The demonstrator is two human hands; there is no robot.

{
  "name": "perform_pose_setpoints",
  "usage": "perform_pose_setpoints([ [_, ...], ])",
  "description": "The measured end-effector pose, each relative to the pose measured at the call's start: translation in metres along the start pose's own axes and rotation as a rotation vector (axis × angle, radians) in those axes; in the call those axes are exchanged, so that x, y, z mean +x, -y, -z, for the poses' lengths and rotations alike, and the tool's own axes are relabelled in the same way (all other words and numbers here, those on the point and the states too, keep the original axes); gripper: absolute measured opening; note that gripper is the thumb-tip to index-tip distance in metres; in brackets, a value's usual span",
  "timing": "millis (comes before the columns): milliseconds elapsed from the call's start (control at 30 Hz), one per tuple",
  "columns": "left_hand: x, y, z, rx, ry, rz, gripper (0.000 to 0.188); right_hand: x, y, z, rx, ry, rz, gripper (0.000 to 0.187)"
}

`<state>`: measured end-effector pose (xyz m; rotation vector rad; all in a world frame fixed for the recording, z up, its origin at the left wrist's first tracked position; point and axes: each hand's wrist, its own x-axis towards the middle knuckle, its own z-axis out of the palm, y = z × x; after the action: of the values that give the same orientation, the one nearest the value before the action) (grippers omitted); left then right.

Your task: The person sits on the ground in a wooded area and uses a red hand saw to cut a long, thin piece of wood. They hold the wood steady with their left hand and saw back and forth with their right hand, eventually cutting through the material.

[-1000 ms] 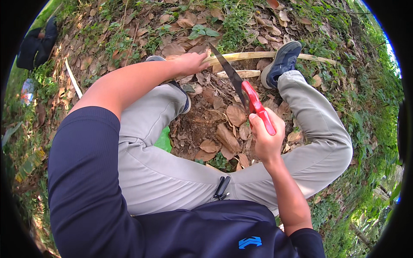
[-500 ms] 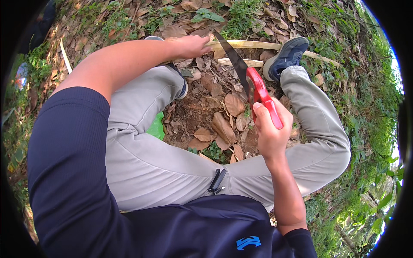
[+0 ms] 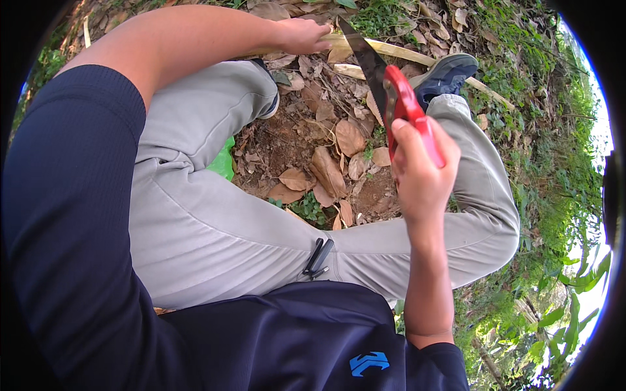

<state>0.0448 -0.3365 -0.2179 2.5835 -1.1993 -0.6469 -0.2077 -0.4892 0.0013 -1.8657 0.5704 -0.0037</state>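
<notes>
My right hand (image 3: 425, 171) grips the red handle of a handsaw (image 3: 366, 57), whose dark toothed blade slants up and left, away from me. The blade's tip reaches a long pale wooden strip (image 3: 404, 54) near my left hand; whether it touches the wood I cannot tell. My left hand (image 3: 302, 35) lies over the strip left of the blade, its fingers partly bent round the wood and partly hidden. Part of the strip passes by my right shoe (image 3: 450, 73). A shorter pale piece of wood (image 3: 349, 70) rests on the leaves, partly behind the blade.
Dry brown leaves (image 3: 328, 171) and bare soil cover the ground between my bent legs. Something green (image 3: 223, 160) shows beside my left leg. Grass and low plants (image 3: 544, 176) spread to the right. Another pale stick (image 3: 87, 31) stands out at the far left.
The view has shifted, and the strip shows higher in it. My right hand with the saw and my left hand both appear slightly farther away and to the right.
</notes>
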Motion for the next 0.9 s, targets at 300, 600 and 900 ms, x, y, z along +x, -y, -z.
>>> perform_pose_setpoints([
  [300,0.004,-0.002,-0.001,-0.005,-0.004,0.02,0.046,-0.042,-0.028,0.01,0.057,0.015,0.017,0.016],
  [600,0.007,0.001,-0.001,-0.006,0.002,-0.027,0.051,0.036,-0.021,0.007,0.364,0.036,-0.073,0.022],
  [900,0.01,0.005,-0.005,-0.017,0.002,-0.013,0.051,-0.021,-0.027,0.001,0.11,-0.013,0.001,0.019],
])
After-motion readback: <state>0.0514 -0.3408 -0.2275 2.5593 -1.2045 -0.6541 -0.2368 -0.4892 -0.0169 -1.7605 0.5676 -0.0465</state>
